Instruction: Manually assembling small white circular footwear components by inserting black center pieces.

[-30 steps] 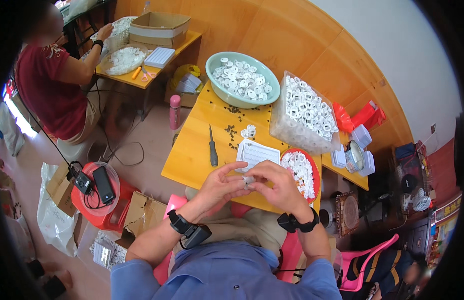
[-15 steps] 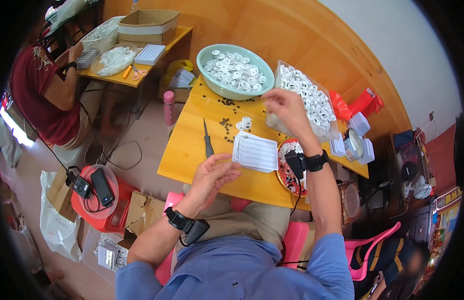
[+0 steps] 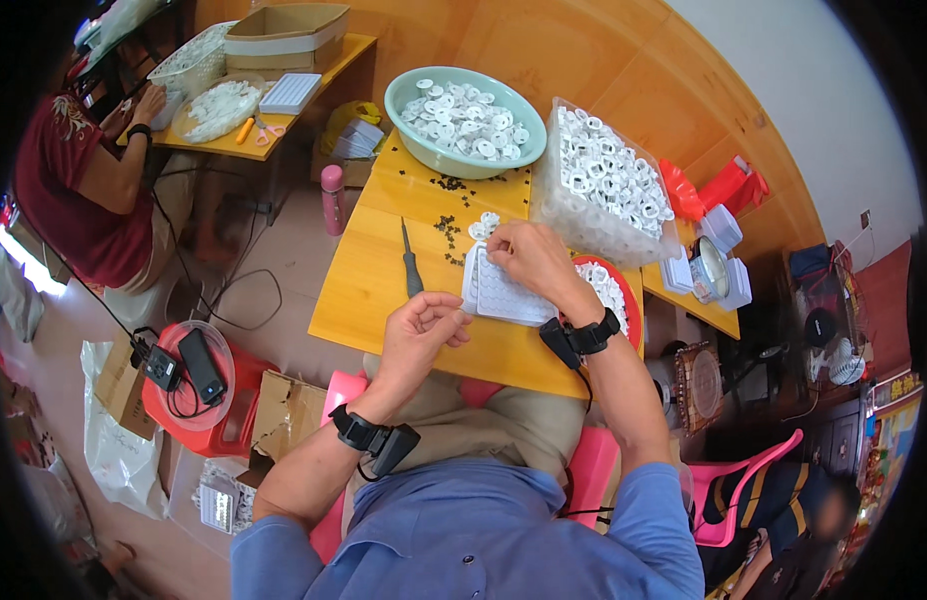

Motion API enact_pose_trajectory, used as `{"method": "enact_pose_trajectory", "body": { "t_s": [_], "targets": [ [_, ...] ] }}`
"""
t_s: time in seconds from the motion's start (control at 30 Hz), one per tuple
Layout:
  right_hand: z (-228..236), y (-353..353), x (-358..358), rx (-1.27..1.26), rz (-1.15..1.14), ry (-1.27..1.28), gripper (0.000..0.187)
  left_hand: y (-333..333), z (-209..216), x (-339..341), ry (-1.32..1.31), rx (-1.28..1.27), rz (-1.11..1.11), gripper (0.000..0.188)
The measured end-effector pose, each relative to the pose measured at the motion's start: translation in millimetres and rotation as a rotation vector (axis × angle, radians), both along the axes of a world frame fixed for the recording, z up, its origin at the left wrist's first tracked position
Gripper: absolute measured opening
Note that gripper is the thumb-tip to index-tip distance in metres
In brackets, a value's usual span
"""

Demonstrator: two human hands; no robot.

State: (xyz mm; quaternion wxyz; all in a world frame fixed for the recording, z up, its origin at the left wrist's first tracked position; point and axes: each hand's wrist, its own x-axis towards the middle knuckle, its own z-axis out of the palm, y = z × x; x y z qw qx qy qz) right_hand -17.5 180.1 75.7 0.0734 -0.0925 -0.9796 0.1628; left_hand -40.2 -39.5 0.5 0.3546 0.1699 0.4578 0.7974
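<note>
A white tray with rows of small moulded cups [image 3: 518, 302] lies near the front edge of the yellow table. My right hand [image 3: 533, 262] is over its far part, fingers bent down and together; what they hold, if anything, is hidden. Just left of the tray is my left hand [image 3: 423, 330], its thumb and fingers drawn together at the tray's edge, with nothing in them that I can make out. A small heap of white round parts [image 3: 483, 226] lies beyond the tray, beside my right fingertips. Loose tiny black pieces [image 3: 447, 232] are scattered to its left.
A screwdriver [image 3: 411, 262] lies left of the tray. At the back stand a green basin [image 3: 408, 130] of white discs and a clear bin [image 3: 583, 225] of white rings. A red round tray [image 3: 633, 300] holds small white parts. A co-worker [image 3: 88, 190] sits at another table.
My right hand has come down from beside the basin and bin to the tray. The fingers of my left hand have curled in more. The view has shifted slightly.
</note>
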Motion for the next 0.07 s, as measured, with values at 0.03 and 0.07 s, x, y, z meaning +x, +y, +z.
{"method": "enact_pose_trajectory", "body": {
  "t_s": [0.03,0.07],
  "targets": [
    [0.6,-0.2,0.3,-0.009,-0.007,-0.020,0.013,1.0,0.1,1.0,0.029,-0.013,0.007,0.020],
    [1.5,-0.5,0.0,-0.008,-0.014,-0.038,0.013,1.1,0.5,1.2,0.030,-0.016,0.006,0.020]
  ]
}}
